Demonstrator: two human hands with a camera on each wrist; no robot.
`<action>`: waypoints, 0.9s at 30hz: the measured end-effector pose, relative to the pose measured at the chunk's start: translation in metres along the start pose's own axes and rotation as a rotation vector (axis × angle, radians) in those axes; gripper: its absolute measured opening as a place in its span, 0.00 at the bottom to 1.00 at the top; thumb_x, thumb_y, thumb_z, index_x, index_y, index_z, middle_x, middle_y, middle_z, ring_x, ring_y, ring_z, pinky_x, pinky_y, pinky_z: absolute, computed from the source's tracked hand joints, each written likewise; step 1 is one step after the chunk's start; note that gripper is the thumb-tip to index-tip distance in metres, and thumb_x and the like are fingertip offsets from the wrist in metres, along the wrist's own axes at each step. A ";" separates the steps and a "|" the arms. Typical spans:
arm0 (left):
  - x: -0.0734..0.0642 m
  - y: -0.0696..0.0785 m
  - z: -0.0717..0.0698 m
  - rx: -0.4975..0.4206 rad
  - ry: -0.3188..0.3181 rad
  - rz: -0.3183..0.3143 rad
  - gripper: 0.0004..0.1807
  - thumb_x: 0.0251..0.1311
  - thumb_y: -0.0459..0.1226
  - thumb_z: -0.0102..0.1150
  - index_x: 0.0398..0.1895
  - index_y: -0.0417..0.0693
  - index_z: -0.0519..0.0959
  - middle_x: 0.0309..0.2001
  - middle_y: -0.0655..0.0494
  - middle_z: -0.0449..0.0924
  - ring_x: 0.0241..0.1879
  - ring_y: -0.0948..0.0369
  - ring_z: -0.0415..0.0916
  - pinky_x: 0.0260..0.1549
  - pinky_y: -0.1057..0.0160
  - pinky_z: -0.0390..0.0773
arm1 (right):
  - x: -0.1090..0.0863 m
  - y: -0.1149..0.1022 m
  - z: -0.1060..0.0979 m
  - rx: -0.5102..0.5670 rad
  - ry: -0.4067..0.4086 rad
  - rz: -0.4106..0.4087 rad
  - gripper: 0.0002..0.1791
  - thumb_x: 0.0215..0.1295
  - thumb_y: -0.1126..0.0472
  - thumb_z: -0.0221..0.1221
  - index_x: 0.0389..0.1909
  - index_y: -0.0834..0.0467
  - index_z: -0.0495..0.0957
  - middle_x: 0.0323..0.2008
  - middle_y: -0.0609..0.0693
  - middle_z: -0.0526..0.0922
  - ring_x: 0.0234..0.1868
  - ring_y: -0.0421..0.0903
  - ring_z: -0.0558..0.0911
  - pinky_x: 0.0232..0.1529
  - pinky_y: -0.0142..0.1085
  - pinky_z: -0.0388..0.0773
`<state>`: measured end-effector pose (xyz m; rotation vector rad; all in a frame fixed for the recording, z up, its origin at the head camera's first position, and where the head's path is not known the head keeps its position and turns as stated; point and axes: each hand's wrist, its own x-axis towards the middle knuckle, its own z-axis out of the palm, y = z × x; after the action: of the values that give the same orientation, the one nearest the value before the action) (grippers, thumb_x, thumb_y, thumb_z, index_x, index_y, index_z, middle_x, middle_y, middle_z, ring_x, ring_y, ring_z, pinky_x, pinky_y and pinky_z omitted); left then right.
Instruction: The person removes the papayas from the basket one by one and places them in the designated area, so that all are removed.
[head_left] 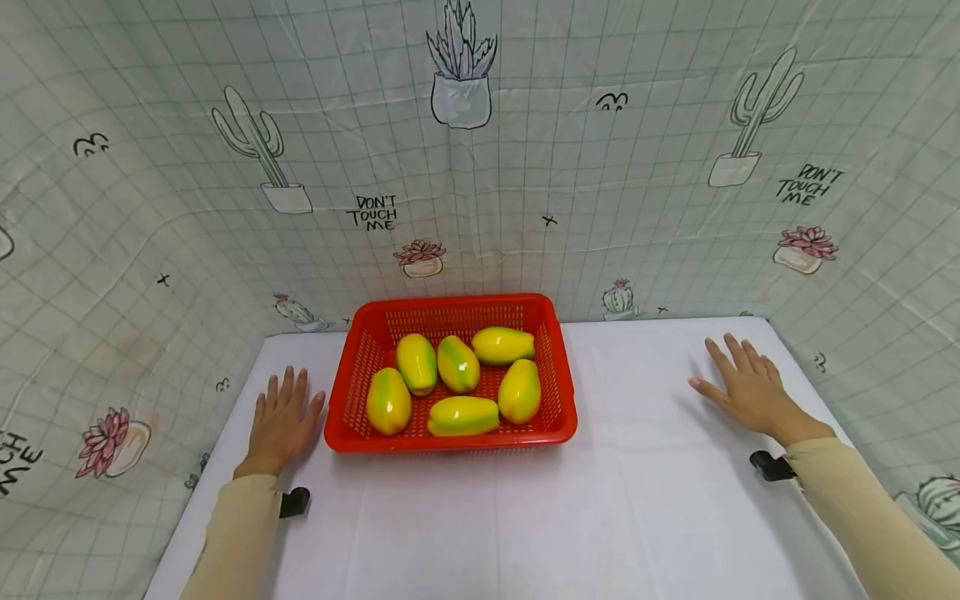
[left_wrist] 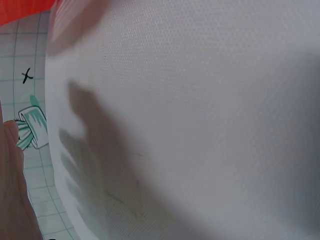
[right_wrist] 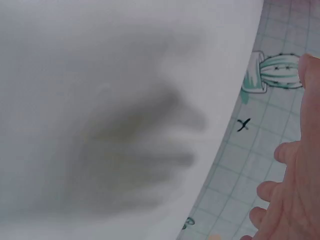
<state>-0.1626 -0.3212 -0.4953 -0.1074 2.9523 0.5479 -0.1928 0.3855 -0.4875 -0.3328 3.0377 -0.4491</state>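
Several glossy yellow fruits with green streaks, papaya-like in shape, lie in a red plastic basket (head_left: 564, 408) in the head view. One fruit (head_left: 463, 416) lies sideways near the basket's front wall, and another (head_left: 388, 401) sits at its left. Just left of the basket is my left hand (head_left: 281, 421), fingers straight, apart from the rim and holding nothing. Far to the right, my right hand (head_left: 753, 396) has its fingers spread and holds nothing. Each wrist view shows a shadow beneath the hand; part of the right hand (right_wrist: 297, 185) appears at the frame's right edge.
A white cloth (head_left: 495, 525) covers the table. Behind and at both sides rises a grid-patterned curtain (head_left: 517, 167) printed with cacti and lettering. Black wrist cameras (head_left: 296, 502) are worn on both arms over beige sleeves.
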 end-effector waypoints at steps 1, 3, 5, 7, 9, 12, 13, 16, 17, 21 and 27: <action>0.000 0.001 0.000 0.003 0.001 0.000 0.45 0.82 0.57 0.34 0.84 0.33 0.41 0.84 0.31 0.31 0.82 0.32 0.25 0.77 0.34 0.26 | 0.001 -0.003 -0.001 -0.005 0.000 -0.006 0.49 0.82 0.37 0.49 0.82 0.71 0.47 0.78 0.81 0.43 0.77 0.83 0.44 0.71 0.78 0.41; 0.001 0.001 -0.001 0.008 0.004 0.000 0.44 0.82 0.57 0.34 0.84 0.33 0.41 0.84 0.30 0.31 0.82 0.32 0.25 0.77 0.34 0.26 | 0.003 -0.007 -0.002 -0.019 0.007 -0.020 0.48 0.81 0.37 0.49 0.82 0.71 0.48 0.78 0.81 0.45 0.77 0.82 0.45 0.71 0.78 0.42; 0.001 0.002 -0.002 0.013 0.006 -0.001 0.44 0.82 0.56 0.34 0.84 0.33 0.41 0.84 0.30 0.32 0.82 0.31 0.26 0.77 0.33 0.27 | 0.005 -0.013 -0.003 -0.031 0.012 -0.032 0.48 0.81 0.37 0.50 0.81 0.71 0.49 0.78 0.81 0.46 0.77 0.82 0.47 0.71 0.77 0.43; 0.000 0.002 -0.003 0.014 0.008 -0.004 0.43 0.82 0.55 0.35 0.84 0.33 0.41 0.84 0.30 0.32 0.82 0.31 0.26 0.77 0.33 0.27 | 0.007 -0.017 -0.004 -0.043 0.020 -0.043 0.48 0.81 0.38 0.51 0.81 0.71 0.50 0.78 0.81 0.47 0.77 0.82 0.48 0.71 0.77 0.44; 0.000 0.004 -0.004 0.014 0.014 -0.005 0.43 0.82 0.54 0.36 0.84 0.33 0.42 0.83 0.30 0.32 0.82 0.31 0.27 0.77 0.33 0.28 | 0.008 -0.022 -0.005 -0.048 0.025 -0.052 0.48 0.80 0.37 0.52 0.81 0.71 0.51 0.78 0.81 0.47 0.77 0.82 0.48 0.71 0.77 0.44; -0.002 0.007 -0.007 0.010 0.026 -0.007 0.43 0.81 0.53 0.38 0.84 0.33 0.42 0.84 0.31 0.32 0.82 0.31 0.27 0.77 0.32 0.29 | 0.010 -0.031 -0.006 -0.052 0.029 -0.064 0.48 0.80 0.37 0.52 0.81 0.71 0.52 0.78 0.80 0.48 0.77 0.82 0.48 0.72 0.76 0.44; -0.002 0.007 -0.007 0.010 0.030 -0.006 0.43 0.81 0.53 0.39 0.84 0.33 0.42 0.84 0.31 0.32 0.82 0.31 0.27 0.77 0.32 0.29 | 0.010 -0.034 -0.008 -0.053 0.030 -0.068 0.48 0.80 0.37 0.53 0.81 0.71 0.52 0.78 0.80 0.48 0.77 0.81 0.48 0.72 0.76 0.44; -0.002 0.010 -0.010 0.002 0.042 0.003 0.43 0.81 0.53 0.38 0.84 0.33 0.42 0.84 0.31 0.33 0.82 0.31 0.28 0.78 0.32 0.31 | 0.010 -0.045 -0.011 -0.059 0.035 -0.086 0.48 0.79 0.38 0.54 0.81 0.70 0.52 0.78 0.80 0.49 0.77 0.81 0.48 0.72 0.75 0.44; -0.001 0.011 -0.011 0.000 0.046 0.009 0.42 0.82 0.52 0.38 0.84 0.33 0.43 0.84 0.31 0.33 0.82 0.31 0.28 0.78 0.32 0.31 | 0.011 -0.049 -0.012 -0.062 0.038 -0.092 0.48 0.79 0.38 0.55 0.81 0.70 0.53 0.78 0.80 0.49 0.77 0.81 0.48 0.72 0.75 0.45; -0.001 0.013 -0.016 -0.023 0.064 0.035 0.42 0.82 0.52 0.36 0.84 0.32 0.43 0.84 0.31 0.33 0.82 0.31 0.29 0.77 0.31 0.32 | 0.011 -0.063 -0.016 -0.074 0.050 -0.124 0.48 0.78 0.39 0.56 0.81 0.69 0.53 0.78 0.79 0.50 0.77 0.80 0.50 0.72 0.74 0.46; 0.000 0.018 -0.021 -0.053 0.086 0.060 0.42 0.83 0.53 0.34 0.84 0.33 0.42 0.84 0.32 0.33 0.82 0.31 0.30 0.77 0.31 0.33 | 0.012 -0.083 -0.020 -0.075 0.069 -0.172 0.47 0.77 0.41 0.59 0.81 0.68 0.55 0.79 0.76 0.52 0.77 0.78 0.52 0.72 0.74 0.48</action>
<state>-0.1673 -0.3118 -0.4693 -0.0486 3.0338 0.6454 -0.1889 0.3112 -0.4444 -0.5977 3.1118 -0.3635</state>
